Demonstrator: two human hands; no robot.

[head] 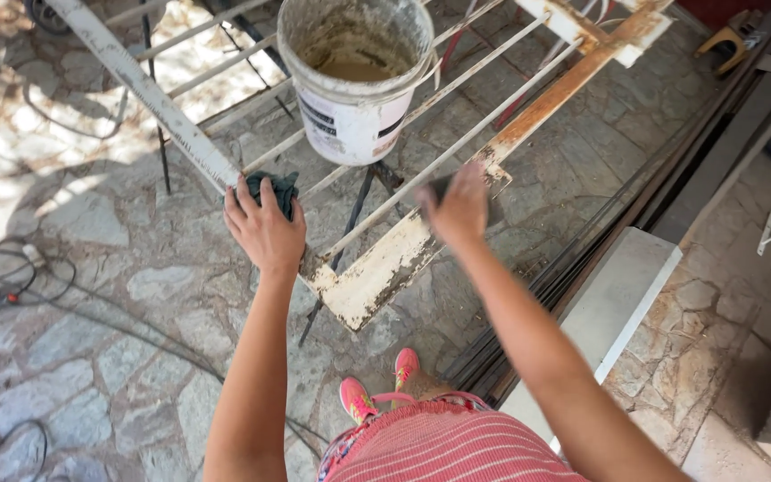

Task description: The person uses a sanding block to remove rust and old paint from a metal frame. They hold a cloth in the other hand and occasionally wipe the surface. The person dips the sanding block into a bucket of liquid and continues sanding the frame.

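A white-painted, rusty metal gate frame (377, 268) lies raised over the stone floor, its bars running up and away from me. My left hand (263, 228) presses a dark cloth (280, 189) against the frame's near left rail. My right hand (457, 207) is closed over a small dark object, blurred, on the rusty right rail (546, 103). A dirty white bucket (354, 76) with muddy liquid stands on the bars just beyond both hands.
Black cables (20, 277) loop over the stone paving at the left. A white slab (622, 299) and a stack of dark metal strips (573, 268) lie at the right. My pink shoes (377, 388) stand below the frame's near corner.
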